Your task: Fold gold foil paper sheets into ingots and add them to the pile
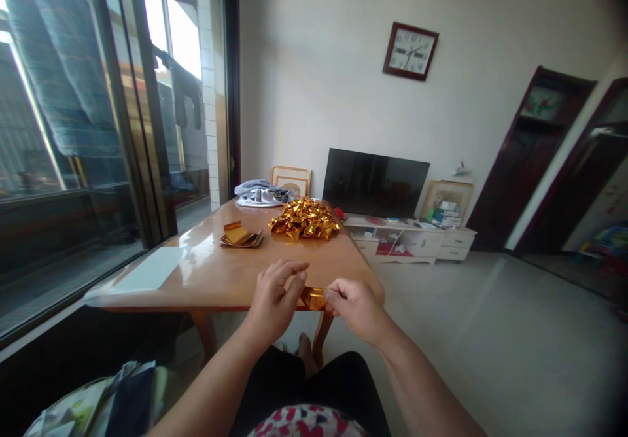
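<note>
A small piece of folded gold foil paper (314, 298) is held at the table's near edge. Its right end is pinched between the thumb and fingers of my right hand (356, 307). Beside its left end is my left hand (277, 296), fingers stretched out and thumb slightly apart; whether it touches the foil I cannot tell. Farther back on the table lies a heap of folded gold foil pieces (305, 220). To the left of that heap sits a stack of flat gold paper sheets (240, 234), the top one partly raised.
The shiny wooden table (206, 290) carries a pale sheet (150, 269) at left and folded cloth (262, 193) at the back. Beyond stand a television (375, 182) and a white cabinet (422, 244). A glass sliding door (132, 97) borders the left side.
</note>
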The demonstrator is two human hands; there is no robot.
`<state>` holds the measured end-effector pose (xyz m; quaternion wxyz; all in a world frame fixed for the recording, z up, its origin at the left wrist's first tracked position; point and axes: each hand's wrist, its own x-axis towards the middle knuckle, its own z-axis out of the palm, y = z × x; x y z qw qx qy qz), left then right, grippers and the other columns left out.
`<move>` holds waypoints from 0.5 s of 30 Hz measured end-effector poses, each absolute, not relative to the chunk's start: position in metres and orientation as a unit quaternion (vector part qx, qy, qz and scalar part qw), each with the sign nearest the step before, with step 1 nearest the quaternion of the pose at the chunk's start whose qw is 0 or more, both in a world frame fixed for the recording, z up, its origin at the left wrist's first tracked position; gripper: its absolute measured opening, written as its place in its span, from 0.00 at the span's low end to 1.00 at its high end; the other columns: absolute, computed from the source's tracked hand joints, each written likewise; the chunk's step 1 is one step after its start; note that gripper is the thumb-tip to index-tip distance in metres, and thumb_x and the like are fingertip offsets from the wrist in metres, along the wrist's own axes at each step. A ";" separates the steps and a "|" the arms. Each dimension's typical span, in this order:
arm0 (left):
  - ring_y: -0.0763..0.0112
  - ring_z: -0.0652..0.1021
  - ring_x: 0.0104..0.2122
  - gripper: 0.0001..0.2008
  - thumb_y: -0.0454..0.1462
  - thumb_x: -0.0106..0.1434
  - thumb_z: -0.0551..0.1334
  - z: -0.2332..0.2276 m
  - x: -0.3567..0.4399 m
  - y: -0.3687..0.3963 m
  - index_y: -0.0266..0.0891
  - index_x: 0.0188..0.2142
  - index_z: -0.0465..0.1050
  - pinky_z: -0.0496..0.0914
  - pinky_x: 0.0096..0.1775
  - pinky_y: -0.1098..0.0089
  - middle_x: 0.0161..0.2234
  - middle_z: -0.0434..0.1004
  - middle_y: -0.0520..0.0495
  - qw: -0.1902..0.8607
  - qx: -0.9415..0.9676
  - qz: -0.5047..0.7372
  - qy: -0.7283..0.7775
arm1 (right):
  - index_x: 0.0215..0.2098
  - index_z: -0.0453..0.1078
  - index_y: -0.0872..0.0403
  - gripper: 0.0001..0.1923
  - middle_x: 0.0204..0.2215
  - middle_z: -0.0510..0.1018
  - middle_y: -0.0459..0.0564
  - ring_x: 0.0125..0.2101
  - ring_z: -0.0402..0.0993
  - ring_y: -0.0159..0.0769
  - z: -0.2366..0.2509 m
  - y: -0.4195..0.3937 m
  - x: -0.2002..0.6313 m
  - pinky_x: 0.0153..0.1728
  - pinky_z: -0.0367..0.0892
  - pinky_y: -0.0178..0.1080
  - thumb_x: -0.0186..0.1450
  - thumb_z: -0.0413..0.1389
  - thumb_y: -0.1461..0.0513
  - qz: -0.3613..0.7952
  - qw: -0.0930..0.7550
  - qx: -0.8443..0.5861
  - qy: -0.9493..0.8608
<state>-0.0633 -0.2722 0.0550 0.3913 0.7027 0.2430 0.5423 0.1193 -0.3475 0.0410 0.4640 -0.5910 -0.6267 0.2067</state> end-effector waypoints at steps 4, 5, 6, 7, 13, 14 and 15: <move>0.55 0.75 0.40 0.04 0.41 0.58 0.67 0.056 -0.059 -0.279 0.48 0.33 0.83 0.58 0.51 0.60 0.33 0.82 0.44 0.337 0.798 0.451 0.216 | 0.25 0.70 0.54 0.15 0.22 0.76 0.44 0.26 0.70 0.32 0.045 -0.351 0.116 0.27 0.62 0.32 0.67 0.54 0.56 0.193 0.456 -0.577 -0.649; 0.56 0.74 0.38 0.04 0.41 0.59 0.67 0.054 -0.058 -0.279 0.48 0.31 0.82 0.58 0.50 0.60 0.31 0.82 0.45 0.329 0.804 0.445 0.218 | 0.26 0.71 0.54 0.14 0.22 0.76 0.44 0.26 0.70 0.32 0.046 -0.351 0.116 0.27 0.62 0.32 0.67 0.54 0.56 0.193 0.458 -0.576 -0.649; 0.57 0.74 0.37 0.05 0.40 0.60 0.66 0.052 -0.057 -0.278 0.48 0.29 0.82 0.58 0.49 0.61 0.30 0.82 0.45 0.322 0.807 0.442 0.223 | 0.27 0.72 0.54 0.13 0.23 0.76 0.44 0.27 0.71 0.32 0.046 -0.352 0.116 0.28 0.62 0.32 0.66 0.55 0.56 0.197 0.462 -0.574 -0.647; 0.57 0.74 0.37 0.06 0.40 0.60 0.65 0.051 -0.056 -0.278 0.48 0.28 0.81 0.58 0.48 0.62 0.30 0.81 0.46 0.316 0.807 0.441 0.231 | 0.29 0.73 0.55 0.12 0.24 0.77 0.44 0.27 0.71 0.32 0.046 -0.352 0.116 0.29 0.63 0.33 0.66 0.56 0.56 0.206 0.467 -0.572 -0.642; 0.62 0.72 0.29 0.09 0.43 0.62 0.64 0.048 -0.056 -0.275 0.44 0.28 0.80 0.60 0.37 0.67 0.24 0.77 0.47 0.349 0.781 0.449 0.258 | 0.35 0.73 0.56 0.12 0.28 0.77 0.45 0.29 0.71 0.32 0.052 -0.356 0.116 0.31 0.65 0.33 0.64 0.59 0.55 0.281 0.514 -0.556 -0.590; 0.63 0.72 0.28 0.10 0.43 0.62 0.63 0.048 -0.056 -0.275 0.44 0.28 0.79 0.60 0.35 0.67 0.24 0.76 0.47 0.363 0.776 0.446 0.260 | 0.35 0.73 0.57 0.12 0.27 0.77 0.45 0.28 0.71 0.31 0.053 -0.356 0.116 0.30 0.65 0.33 0.64 0.59 0.55 0.281 0.519 -0.555 -0.587; 0.64 0.71 0.27 0.11 0.44 0.63 0.63 0.048 -0.056 -0.276 0.43 0.28 0.79 0.59 0.34 0.68 0.24 0.76 0.48 0.377 0.770 0.442 0.262 | 0.34 0.72 0.57 0.12 0.26 0.76 0.44 0.28 0.70 0.31 0.054 -0.357 0.116 0.31 0.65 0.33 0.65 0.58 0.55 0.278 0.521 -0.554 -0.587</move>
